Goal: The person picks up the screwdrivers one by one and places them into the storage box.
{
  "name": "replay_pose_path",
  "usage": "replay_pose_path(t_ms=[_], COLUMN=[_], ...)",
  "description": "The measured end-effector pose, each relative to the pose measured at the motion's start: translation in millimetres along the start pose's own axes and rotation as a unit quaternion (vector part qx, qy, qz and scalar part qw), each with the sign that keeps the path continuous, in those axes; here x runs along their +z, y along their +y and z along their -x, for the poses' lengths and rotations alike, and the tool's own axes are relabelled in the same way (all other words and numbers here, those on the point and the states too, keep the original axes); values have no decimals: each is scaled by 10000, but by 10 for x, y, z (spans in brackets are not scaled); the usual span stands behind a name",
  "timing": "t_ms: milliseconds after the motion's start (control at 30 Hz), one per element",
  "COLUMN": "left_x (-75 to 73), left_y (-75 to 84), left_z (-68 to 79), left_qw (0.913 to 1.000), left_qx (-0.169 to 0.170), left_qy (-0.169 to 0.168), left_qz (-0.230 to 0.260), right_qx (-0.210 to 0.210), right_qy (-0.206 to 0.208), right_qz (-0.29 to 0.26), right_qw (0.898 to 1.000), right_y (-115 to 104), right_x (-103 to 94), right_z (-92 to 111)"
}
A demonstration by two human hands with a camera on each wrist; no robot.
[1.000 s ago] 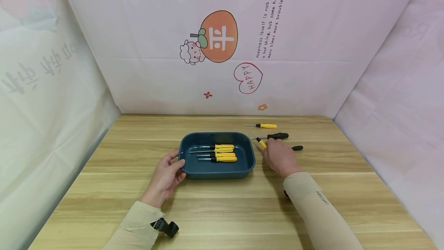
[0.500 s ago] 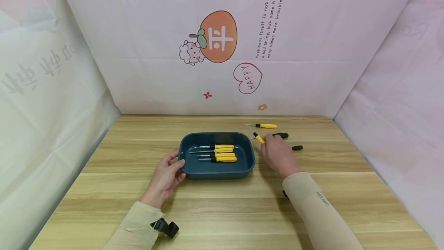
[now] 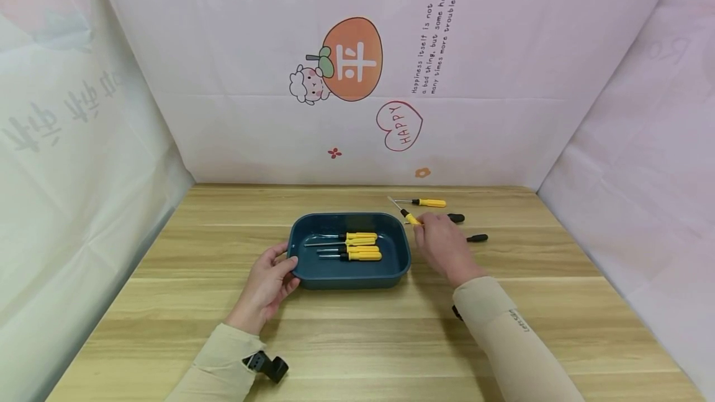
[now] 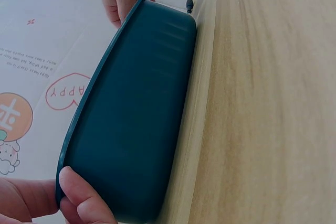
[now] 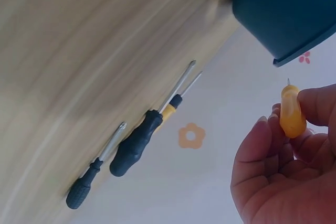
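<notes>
My left hand [image 3: 269,284] grips the left end of a dark teal tray [image 3: 352,283], thumb over its rim; the left wrist view shows the fingers pinching the tray wall [image 4: 126,114]. Several yellow-handled screwdrivers [image 3: 363,256] lie side by side inside, shafts to the left. Just right of the tray, my right hand [image 3: 445,247] pinches a yellow screwdriver [image 3: 410,218] by its handle, its shaft slanting up and to the left. The right wrist view shows that yellow handle [image 5: 291,114] between thumb and fingers, above the table.
Beyond the right hand lie another yellow screwdriver [image 3: 432,203], a larger black-handled screwdriver [image 3: 456,218], partly hidden by the hand, and a small black-handled screwdriver [image 3: 477,238]. A printed white cloth [image 3: 268,135] hangs behind the wooden table [image 3: 346,352].
The right hand has moved slightly left, and the yellow screwdriver in it has risen and swung so its tip points further up and left. My left hand and the tray stay put.
</notes>
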State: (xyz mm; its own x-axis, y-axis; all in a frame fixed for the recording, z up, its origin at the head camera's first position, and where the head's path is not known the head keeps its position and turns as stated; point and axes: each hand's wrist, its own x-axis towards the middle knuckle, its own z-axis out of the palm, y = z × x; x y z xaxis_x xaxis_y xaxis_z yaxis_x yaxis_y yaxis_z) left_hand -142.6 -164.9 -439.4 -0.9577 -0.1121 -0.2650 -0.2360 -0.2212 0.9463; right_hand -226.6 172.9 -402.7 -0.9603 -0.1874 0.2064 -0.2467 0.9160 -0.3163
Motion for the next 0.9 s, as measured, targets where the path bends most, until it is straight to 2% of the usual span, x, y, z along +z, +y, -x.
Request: replay_pose_path(t_ms=[400,900], left_x=[2,2], left_y=[2,1], left_z=[1,-2], left_qw=[10000,10000], left_qx=[-8,-1], left_qy=[-9,-12], left_qz=[-1,11], right_qx=[-80,-83], right_qy=[-71,-280], right_qz=[-143,-238], right_qw=[9998,9993], right_y=[-162,-238], right_x=[-45,-28], right_z=[3,21])
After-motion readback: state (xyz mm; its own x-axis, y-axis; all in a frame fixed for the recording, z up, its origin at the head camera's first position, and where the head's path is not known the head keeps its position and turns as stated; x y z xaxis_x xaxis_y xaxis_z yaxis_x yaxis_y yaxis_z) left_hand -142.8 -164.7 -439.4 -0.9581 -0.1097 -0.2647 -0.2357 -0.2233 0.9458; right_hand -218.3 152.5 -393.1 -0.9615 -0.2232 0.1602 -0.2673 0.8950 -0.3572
